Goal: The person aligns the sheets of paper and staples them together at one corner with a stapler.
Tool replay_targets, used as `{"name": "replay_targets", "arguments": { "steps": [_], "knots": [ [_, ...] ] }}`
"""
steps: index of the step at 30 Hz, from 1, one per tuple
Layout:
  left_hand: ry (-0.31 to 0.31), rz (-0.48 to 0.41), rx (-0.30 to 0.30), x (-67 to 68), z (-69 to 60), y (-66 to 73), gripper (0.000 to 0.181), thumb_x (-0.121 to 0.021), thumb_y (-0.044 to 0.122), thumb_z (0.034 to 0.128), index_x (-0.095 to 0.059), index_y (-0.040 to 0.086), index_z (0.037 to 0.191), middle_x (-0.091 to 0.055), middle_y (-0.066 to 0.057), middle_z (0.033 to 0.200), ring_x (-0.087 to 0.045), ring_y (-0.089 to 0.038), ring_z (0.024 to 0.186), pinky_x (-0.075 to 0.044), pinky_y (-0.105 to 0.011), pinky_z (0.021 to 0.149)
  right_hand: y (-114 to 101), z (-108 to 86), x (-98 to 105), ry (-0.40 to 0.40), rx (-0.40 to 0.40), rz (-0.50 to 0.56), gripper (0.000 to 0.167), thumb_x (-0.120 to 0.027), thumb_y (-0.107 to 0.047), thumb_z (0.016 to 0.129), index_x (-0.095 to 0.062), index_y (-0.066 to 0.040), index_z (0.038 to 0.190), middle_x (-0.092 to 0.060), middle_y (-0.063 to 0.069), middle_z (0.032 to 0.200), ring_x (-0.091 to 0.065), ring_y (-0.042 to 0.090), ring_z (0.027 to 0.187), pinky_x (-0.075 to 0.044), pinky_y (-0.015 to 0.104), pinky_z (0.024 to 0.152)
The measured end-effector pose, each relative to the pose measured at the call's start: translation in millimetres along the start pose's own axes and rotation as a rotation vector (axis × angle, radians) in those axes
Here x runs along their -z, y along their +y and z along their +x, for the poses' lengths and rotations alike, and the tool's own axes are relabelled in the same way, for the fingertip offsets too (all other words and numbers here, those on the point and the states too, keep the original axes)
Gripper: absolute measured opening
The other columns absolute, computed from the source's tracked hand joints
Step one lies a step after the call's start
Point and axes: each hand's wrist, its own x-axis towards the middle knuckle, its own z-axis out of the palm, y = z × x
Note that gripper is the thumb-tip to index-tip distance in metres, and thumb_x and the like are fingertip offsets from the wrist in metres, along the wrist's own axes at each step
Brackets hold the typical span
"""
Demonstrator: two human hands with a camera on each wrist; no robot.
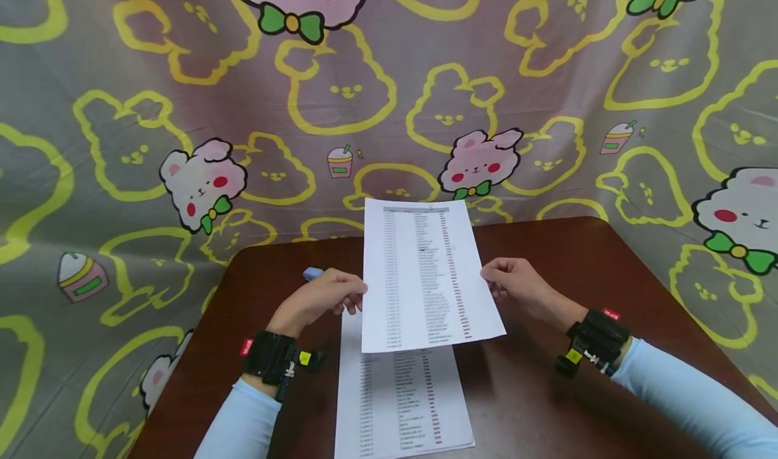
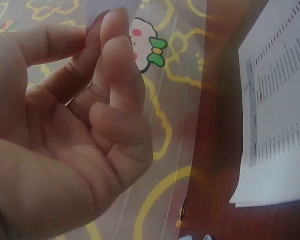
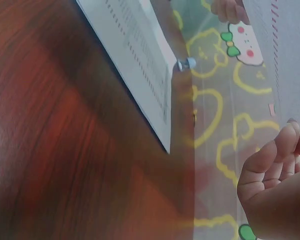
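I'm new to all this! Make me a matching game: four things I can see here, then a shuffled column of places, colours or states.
1. Raised sheet
2. Lower papers
3. Table
4. Left sleeve

A. Light blue
B. Lying on the table
C. Reddish-brown
D. Held by left hand and right hand

Pairs: 1-D; 2-B; 3-C; 4-A

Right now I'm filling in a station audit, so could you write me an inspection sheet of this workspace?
Surface: brown tabletop, wood-grained.
Job's things: printed sheet held up; printed pages lying below it on the tabletop.
Clutter: one blue object, kind unclear.
Hands: left hand pinches the sheet's left edge; right hand pinches its right edge.
Cables: nothing seen.
Surroundings: cartoon-patterned curtain behind the table.
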Motion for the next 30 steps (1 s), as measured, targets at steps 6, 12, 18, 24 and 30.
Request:
{"name": "replay_targets", "arguments": {
  "steps": [6, 12, 18, 24, 30],
  "knots": [
    [-0.023, 0.013, -0.012, 5.1, -8.2, -7.7, 0.025, -0.057, 0.025, 0.0975, -0.073, 0.006, 0.094, -0.067, -0.015, 0.08, -0.063, -0.031, 0.072, -0.044, -0.027, 0.06, -1, -6.9, -9, -0.008, 0.013, -0.004, 0.03, -0.062, -0.026, 0.097, -0.066, 0.001, 0.109, -0.069, 0.008, 0.089, -0.061, 0.022, 0.072, -0.051, 0.031, 0.066],
    [-0.03, 0.043, -0.05, 11.5, -19.4, -13.7, 0.025, -0.061, 0.026, 0.0962, -0.074, 0.005, 0.097, -0.067, -0.019, 0.083, -0.063, -0.035, 0.073, -0.045, -0.028, 0.059, -1, -13.1, -21, -0.024, 0.03, -0.015, 0.026, -0.062, -0.023, 0.097, -0.066, 0.0, 0.105, -0.067, 0.008, 0.082, -0.059, 0.022, 0.07, -0.05, 0.032, 0.065],
    [-0.052, 0.036, -0.026, 14.3, -31.1, -24.3, 0.025, -0.064, 0.027, 0.0945, -0.075, 0.005, 0.098, -0.069, -0.012, 0.078, -0.064, -0.029, 0.071, -0.046, -0.027, 0.058, 4, -18.4, -31, -0.074, 0.015, 0.009, 0.026, -0.063, -0.023, 0.096, -0.067, 0.001, 0.104, -0.067, 0.008, 0.081, -0.061, 0.021, 0.069, -0.05, 0.03, 0.065],
    [-0.058, 0.031, -0.022, 13.4, -32.5, -32.9, 0.025, -0.064, 0.029, 0.0942, -0.077, 0.008, 0.097, -0.07, -0.014, 0.078, -0.065, -0.027, 0.071, -0.045, -0.026, 0.057, 6, -21.2, -33, -0.082, 0.001, 0.049, 0.028, -0.066, -0.023, 0.094, -0.068, 0.003, 0.105, -0.068, 0.008, 0.079, -0.062, 0.021, 0.067, -0.051, 0.028, 0.063],
    [-0.082, 0.042, -0.023, 15.1, -39.5, -45.3, 0.025, -0.065, 0.03, 0.0937, -0.077, 0.008, 0.093, -0.07, -0.012, 0.075, -0.063, -0.022, 0.067, -0.045, -0.025, 0.056, 7, -22.2, -43, -0.113, -0.032, 0.071, 0.028, -0.068, -0.023, 0.092, -0.069, 0.002, 0.103, -0.068, 0.008, 0.076, -0.062, 0.019, 0.063, -0.05, 0.027, 0.06]
  ]
}}
